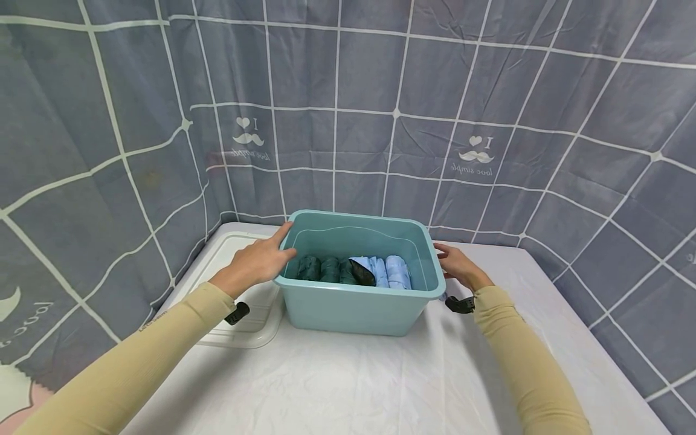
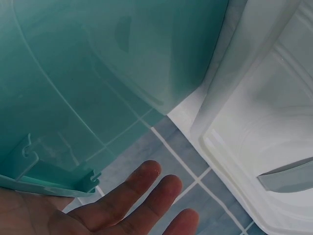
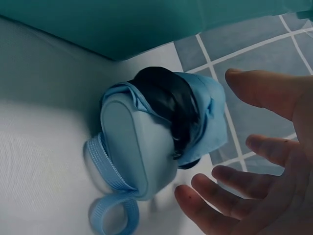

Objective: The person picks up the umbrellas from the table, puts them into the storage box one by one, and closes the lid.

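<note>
A teal plastic storage bin (image 1: 350, 311) stands on the white-covered table. Dark green rolled bundles (image 1: 330, 270) and light blue ones (image 1: 398, 273) lie side by side inside it, with a black piece among them. My left hand (image 1: 258, 260) rests at the bin's left rim, its fingers extended outside the wall in the left wrist view. Beyond the right wall, my right hand (image 1: 459, 266) has its fingers spread apart. Close to those fingers, a light blue folded umbrella (image 3: 146, 142) with black fabric and a wrist strap lies beside the bin; a gap separates them.
Left of the bin lies a white plastic lid (image 1: 220, 257), partly behind my left forearm. A grey curtain (image 1: 364, 145) with white grid lines hangs along the back and sides of the white table (image 1: 348, 380).
</note>
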`<state>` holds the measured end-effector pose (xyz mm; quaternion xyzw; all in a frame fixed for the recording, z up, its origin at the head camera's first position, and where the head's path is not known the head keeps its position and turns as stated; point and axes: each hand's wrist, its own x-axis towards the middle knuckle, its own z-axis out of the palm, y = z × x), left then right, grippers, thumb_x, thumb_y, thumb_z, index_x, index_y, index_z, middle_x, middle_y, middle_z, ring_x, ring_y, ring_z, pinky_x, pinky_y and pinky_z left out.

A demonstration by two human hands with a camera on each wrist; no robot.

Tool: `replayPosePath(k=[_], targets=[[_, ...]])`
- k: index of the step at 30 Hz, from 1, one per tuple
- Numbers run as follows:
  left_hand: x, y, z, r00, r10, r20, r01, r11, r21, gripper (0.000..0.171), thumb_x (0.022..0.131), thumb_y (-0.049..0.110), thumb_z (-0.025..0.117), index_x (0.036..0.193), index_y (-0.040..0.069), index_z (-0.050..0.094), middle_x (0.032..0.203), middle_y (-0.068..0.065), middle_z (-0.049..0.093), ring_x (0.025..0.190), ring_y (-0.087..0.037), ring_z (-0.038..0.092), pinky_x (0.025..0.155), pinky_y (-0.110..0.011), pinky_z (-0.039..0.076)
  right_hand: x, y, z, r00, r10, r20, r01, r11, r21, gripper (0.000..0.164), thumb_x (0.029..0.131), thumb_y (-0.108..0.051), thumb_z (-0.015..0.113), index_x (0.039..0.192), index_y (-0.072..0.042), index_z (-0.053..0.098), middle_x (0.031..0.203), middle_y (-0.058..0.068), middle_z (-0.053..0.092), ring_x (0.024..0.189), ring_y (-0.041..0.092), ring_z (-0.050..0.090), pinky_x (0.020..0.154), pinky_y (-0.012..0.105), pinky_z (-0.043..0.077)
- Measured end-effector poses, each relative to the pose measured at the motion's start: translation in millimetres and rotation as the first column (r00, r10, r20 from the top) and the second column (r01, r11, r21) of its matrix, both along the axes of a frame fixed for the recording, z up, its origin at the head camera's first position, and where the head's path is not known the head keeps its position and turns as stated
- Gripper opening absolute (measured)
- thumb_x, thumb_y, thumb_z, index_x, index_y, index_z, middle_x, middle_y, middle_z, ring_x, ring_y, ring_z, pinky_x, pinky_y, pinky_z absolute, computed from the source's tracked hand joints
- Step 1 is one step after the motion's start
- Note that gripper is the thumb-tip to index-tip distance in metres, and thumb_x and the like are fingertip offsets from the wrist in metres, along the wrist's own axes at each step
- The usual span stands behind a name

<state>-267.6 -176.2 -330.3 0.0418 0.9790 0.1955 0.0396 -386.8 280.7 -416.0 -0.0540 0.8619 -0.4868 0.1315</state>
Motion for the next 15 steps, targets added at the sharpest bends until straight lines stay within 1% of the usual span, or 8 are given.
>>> replayPosePath(k=[3,7,11,15], targets=[[0.3,0.6,0.5,1.0,-0.001,-0.001,0.001,1.0,0.002,0.073,0.1,0.051,0.034,0.163,0.034,0.002,0.137,-0.023,0.059,0.093,-0.033,0.065,0.067,-0.049,0.045,-1.8,-1.5,-2.9,1.0,-0.004,-0.004,0.004,1.0,-0.017,0.075,0.099,-0.014,0.06,0.161,-0.004,0.02,0.15,0.033,0.043,0.106,0.024,0.067,0.082,0.036,0.057],[0.3,1.1,0.8,1.0,0.0,-0.003,0.0,1.0,0.005,0.073,0.1,0.051,0.034,0.163,0.034,0.002,0.135,-0.023,0.061,0.092,-0.032,0.065,0.068,-0.049,0.045,-3.5,-3.7,-6.9,1.0,-0.011,-0.01,0.011,1.0,-0.016,0.077,0.097,-0.014,0.063,0.16,-0.001,0.021,0.148,0.035,0.044,0.091,0.014,0.066,0.074,0.032,0.057],[0.2,1.0,0.6,1.0,0.004,-0.009,-0.004,1.0,0.004,0.073,0.1,0.051,0.034,0.163,0.034,0.003,0.134,-0.022,0.061,0.093,-0.032,0.065,0.068,-0.049,0.045,-3.6,-6.6,-12.0,1.0,-0.003,-0.028,0.002,1.0,-0.027,0.071,0.096,-0.009,0.062,0.158,0.002,0.027,0.141,0.033,0.05,0.083,0.011,0.064,0.069,0.029,0.056],[0.3,0.8,0.4,1.0,0.004,-0.009,-0.003,1.0,0.006,0.073,0.1,0.051,0.034,0.164,0.034,0.003,0.134,-0.023,0.061,0.093,-0.033,0.065,0.067,-0.049,0.045,-4.1,-9.0,-16.6,0.999,0.015,-0.047,-0.018,0.999,-0.05,0.064,0.098,-0.007,0.058,0.154,0.006,0.032,0.131,0.029,0.057,0.081,0.01,0.063,0.069,0.028,0.056]])
